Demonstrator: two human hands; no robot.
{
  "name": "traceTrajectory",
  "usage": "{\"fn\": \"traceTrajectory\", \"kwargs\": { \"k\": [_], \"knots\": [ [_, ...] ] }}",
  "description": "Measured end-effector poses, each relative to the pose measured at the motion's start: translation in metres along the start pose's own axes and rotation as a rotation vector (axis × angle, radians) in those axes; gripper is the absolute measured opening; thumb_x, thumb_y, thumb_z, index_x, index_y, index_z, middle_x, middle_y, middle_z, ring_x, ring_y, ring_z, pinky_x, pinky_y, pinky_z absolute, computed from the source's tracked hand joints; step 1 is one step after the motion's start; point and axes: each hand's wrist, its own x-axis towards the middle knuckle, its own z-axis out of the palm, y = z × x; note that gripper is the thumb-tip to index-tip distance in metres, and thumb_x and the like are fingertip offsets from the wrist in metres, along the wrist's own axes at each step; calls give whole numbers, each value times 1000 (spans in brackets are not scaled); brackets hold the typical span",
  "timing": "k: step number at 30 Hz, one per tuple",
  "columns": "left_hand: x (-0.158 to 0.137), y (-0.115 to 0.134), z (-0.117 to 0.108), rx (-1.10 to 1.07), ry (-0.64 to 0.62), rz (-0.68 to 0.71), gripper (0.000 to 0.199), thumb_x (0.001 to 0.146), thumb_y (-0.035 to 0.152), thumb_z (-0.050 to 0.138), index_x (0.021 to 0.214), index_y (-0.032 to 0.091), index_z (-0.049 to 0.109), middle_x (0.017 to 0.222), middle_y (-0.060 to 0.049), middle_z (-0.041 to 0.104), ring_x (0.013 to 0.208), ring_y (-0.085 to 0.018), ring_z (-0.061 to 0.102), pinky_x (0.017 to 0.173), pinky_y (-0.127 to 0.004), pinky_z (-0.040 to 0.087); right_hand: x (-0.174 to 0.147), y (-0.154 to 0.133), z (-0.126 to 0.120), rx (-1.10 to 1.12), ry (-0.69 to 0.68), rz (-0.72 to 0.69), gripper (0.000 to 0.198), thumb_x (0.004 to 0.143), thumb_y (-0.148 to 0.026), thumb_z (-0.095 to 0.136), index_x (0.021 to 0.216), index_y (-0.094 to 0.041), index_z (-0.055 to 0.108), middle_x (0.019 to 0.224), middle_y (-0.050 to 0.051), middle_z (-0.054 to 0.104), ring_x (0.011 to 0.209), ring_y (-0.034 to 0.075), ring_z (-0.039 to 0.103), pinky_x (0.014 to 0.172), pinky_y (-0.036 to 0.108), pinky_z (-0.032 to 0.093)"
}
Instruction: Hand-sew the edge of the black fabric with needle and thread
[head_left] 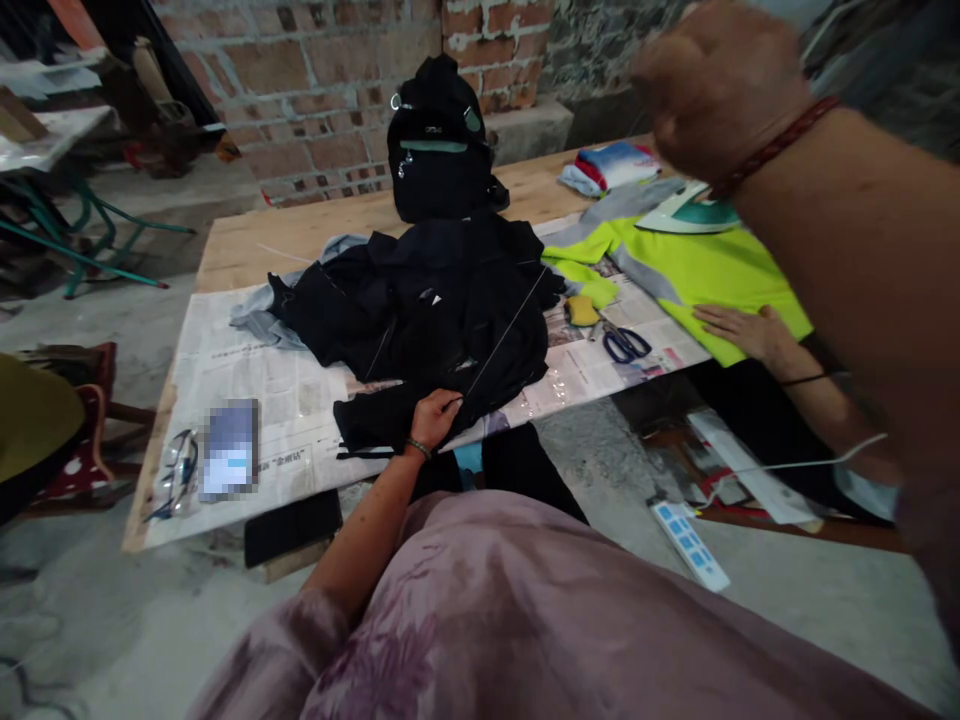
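My left hand [435,420] pinches the edge of a black garment [457,290] that lies bunched on the table. From the pinch a thin pale thread [506,330] runs taut up and to the right, across the dark cloth. It points toward my right hand [724,85], raised high at the upper right and closed in a fist. That hand is slightly blurred, and any needle in its fingers is hidden. Scissors [626,345] with dark blue handles and a small yellow object [582,311] lie right of the garment.
Newspaper [292,400] covers much of the table. At right, a co-worker's hand [750,332] rests on a neon yellow garment [720,270] beside an iron [686,212]. A black backpack [439,145] stands behind. A phone [230,450] and glasses [180,470] lie left; a power strip [690,545] is below.
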Motion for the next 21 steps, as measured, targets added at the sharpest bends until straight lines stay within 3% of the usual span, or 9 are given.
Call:
{"fn": "traceTrajectory", "kwargs": {
  "k": [4,6,8,10,12,17,21],
  "knots": [
    [0,-1,-1,-10,0,1,12,79,18,55,84,19,66,80,-3,66,78,-13,61,74,-27,49,7,4,-14,-20,15,18,44,94,-37,17,124,-23,47,118,8,52,121,22,42,103,29,31],
    [0,0,-1,-9,-2,2,12,79,19,55,84,19,66,80,-3,66,78,-13,61,74,-27,49,7,2,-11,63,58,22,36,94,-35,25,118,-28,50,114,8,54,117,21,46,100,32,36],
    [0,1,-2,-11,6,4,11,78,19,56,83,18,66,79,-3,66,77,-13,61,74,-27,49,3,-6,1,232,116,82,29,93,-34,31,109,-31,54,106,6,58,101,17,55,87,29,45],
    [-1,4,-4,-10,35,-2,10,76,19,59,83,18,66,79,-3,66,76,-13,61,73,-26,49,-8,-26,22,474,163,195,24,92,-34,35,104,-30,55,93,4,60,72,11,58,63,23,49],
    [-2,7,-6,6,68,-12,11,74,19,61,84,19,66,79,-2,65,75,-12,60,71,-25,49,-27,-58,50,714,131,287,21,90,-32,40,103,-25,56,74,0,59,49,6,49,47,20,42],
    [-11,11,-15,79,104,53,10,75,19,59,82,19,66,77,-3,65,74,-13,60,71,-27,49,-103,-154,135,1303,-137,565,23,85,-36,43,93,-19,57,53,-6,46,38,5,45,38,18,35],
    [-19,12,-24,90,105,84,9,77,20,57,77,20,67,75,-3,65,73,-13,59,72,-29,49,-154,-189,195,1537,-179,869,27,77,-43,50,87,-18,57,50,-7,46,36,6,44,38,19,34]
  ]
}}
